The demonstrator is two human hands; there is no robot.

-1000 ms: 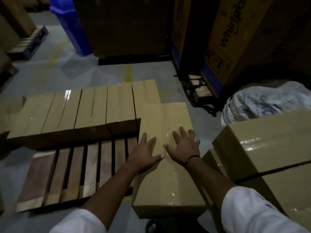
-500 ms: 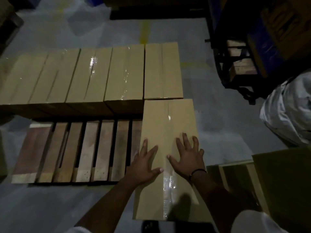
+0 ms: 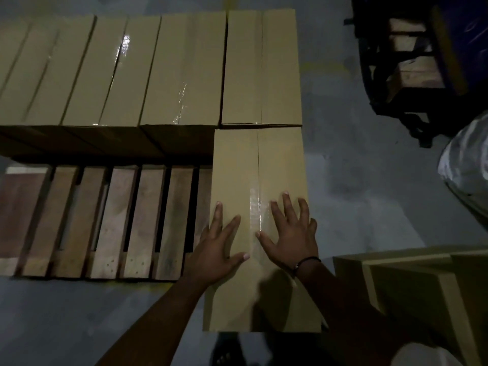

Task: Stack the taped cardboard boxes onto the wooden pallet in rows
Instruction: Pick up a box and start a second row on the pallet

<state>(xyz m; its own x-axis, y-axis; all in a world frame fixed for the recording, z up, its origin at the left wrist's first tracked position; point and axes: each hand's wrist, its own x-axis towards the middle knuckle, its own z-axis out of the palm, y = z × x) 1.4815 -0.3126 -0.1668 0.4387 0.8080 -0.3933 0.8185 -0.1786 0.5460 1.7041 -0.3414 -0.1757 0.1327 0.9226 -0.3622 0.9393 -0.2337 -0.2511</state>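
You are seating the 1st box (image 3: 280, 165) of the front row. It lies at the right end of the wooden pallet (image 3: 113, 220), its far end touching the back row (image 3: 184, 70). Your left hand (image 3: 216, 249) and right hand (image 3: 290, 236) press flat on its taped top, fingers spread, gripping nothing. Next you probably lift off and fetch another. Since 1 second ago, the box has squared up with the row.

One wooden pallet (image 3: 105, 220) shows seven bare slats. Its back row holds at least four cardboard boxes (image 3: 182, 70), with the left end blurred and cut off. One more box (image 3: 277, 165) lies in front, under two hands: left hand (image 3: 219, 249) and right hand (image 3: 290, 233). One white sack (image 3: 464, 165) is at the right.
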